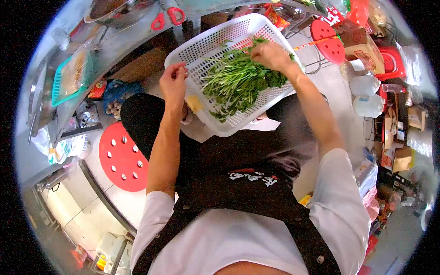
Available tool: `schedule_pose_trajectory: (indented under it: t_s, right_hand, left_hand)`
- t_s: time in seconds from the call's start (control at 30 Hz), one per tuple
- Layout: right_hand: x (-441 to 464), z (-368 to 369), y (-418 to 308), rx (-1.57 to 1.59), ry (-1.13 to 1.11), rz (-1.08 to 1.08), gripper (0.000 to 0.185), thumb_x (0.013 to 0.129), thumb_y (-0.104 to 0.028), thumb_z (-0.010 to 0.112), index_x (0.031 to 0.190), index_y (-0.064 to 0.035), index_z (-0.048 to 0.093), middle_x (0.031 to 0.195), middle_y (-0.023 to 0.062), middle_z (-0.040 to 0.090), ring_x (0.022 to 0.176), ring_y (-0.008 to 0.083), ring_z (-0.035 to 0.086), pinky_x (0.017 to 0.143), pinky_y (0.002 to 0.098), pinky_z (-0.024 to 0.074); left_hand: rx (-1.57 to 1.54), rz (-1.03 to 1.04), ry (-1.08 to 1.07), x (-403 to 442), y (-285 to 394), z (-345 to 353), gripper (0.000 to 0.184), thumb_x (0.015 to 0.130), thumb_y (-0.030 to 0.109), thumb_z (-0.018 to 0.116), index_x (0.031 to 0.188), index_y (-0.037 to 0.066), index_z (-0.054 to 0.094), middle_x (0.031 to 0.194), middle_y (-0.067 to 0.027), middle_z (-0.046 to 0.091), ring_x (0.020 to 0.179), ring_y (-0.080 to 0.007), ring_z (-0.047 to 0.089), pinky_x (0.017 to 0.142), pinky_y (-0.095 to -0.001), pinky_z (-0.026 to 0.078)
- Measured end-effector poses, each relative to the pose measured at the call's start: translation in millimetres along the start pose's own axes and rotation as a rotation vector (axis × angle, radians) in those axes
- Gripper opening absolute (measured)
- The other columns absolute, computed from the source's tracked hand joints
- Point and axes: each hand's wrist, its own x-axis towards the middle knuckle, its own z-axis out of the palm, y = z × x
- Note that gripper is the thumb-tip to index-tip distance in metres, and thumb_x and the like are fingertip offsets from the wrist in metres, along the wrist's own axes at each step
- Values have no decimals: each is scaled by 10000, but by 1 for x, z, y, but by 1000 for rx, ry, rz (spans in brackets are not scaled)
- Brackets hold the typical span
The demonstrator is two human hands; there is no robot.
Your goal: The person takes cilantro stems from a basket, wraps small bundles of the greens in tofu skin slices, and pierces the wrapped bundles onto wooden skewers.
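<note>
A white perforated plastic basket (195, 75) rests over my lap, tilted in view. Inside it lies a heap of coriander (238, 82) with thin pale stems and leafy ends. My right hand (270, 57) is closed over the leaves at the far right of the heap, its fingertips partly hidden. At the basket's left rim is my left hand (174, 82), with the fingers curled together in a pinch. What it holds, if anything, is too small to make out. A yellow patch (194, 104) shows at the basket's near left corner.
Red round stools (123, 156) with holes stand at left and at upper right (327, 41). Red-handled scissors (167, 18) lie on the counter beyond the basket. A teal tray (64, 82) is on the left. Clear jugs (366, 96) and a cardboard box (364, 48) line the right.
</note>
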Motion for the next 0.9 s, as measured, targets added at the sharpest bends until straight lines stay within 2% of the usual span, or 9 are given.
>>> schedule_pose_trajectory:
  t_s: [0.07,0.17,0.27,0.37,0.53,0.6,0.73,0.77,0.9]
  right_hand:
    - [-1,-15,15,119,90,-64,144,764,-233,613,855,-145,681,863,60,646,781,258,617,659,382,485]
    - [4,-1,17,17,127,-171,135,760,-221,565,827,-167,669,888,78,652,813,269,629,678,417,510]
    - [2,31,-9,6,-55,-131,127,752,-206,561,814,-148,657,861,79,637,811,281,626,672,423,512]
    - [6,88,-13,-2,54,-115,100,738,-149,541,768,-102,625,792,98,599,784,288,625,631,424,516]
    - [13,121,-20,-124,-49,-24,104,744,-142,560,821,-100,617,838,82,591,830,276,606,656,425,498]
    - [16,115,-17,-67,5,-49,122,732,-119,537,805,-86,630,827,103,619,806,290,628,637,437,518]
    - [14,75,-3,47,-5,-18,156,764,-196,529,846,-124,641,853,88,644,831,278,627,699,440,502]
    - [12,69,2,113,37,3,166,767,-246,561,865,-142,647,879,80,652,834,278,622,716,423,492]
    - [5,2,14,486,74,-70,163,733,-216,656,869,-126,652,845,80,657,771,240,617,729,361,477]
  left_hand:
    - [37,21,-4,1,-1,4,141,872,58,530,962,-9,617,814,-46,626,688,-90,562,647,-224,465]
    - [38,14,-26,-2,-1,8,137,873,68,532,954,6,624,788,-39,629,685,-85,559,649,-228,460]
    - [109,39,-40,-6,6,13,137,874,72,531,956,15,625,774,-37,628,680,-83,557,644,-228,455]
    - [204,84,-41,-7,0,13,138,871,78,536,960,22,627,750,-32,624,665,-79,555,628,-226,447]
    - [231,77,-69,-7,-6,15,135,863,91,554,951,29,636,715,-20,614,637,-75,551,605,-226,440]
    - [209,84,-56,-5,-7,15,133,862,95,559,945,32,641,708,-15,612,629,-76,550,601,-226,439]
    - [210,59,-95,-7,-7,13,155,877,80,529,986,32,627,817,-50,645,704,-110,594,671,-253,486]
    - [197,50,-96,-8,-3,16,155,878,80,528,986,32,627,812,-51,644,704,-110,594,671,-252,486]
    - [149,60,-78,-8,-5,15,152,876,117,553,968,25,632,730,-18,599,655,-82,524,607,-232,428]
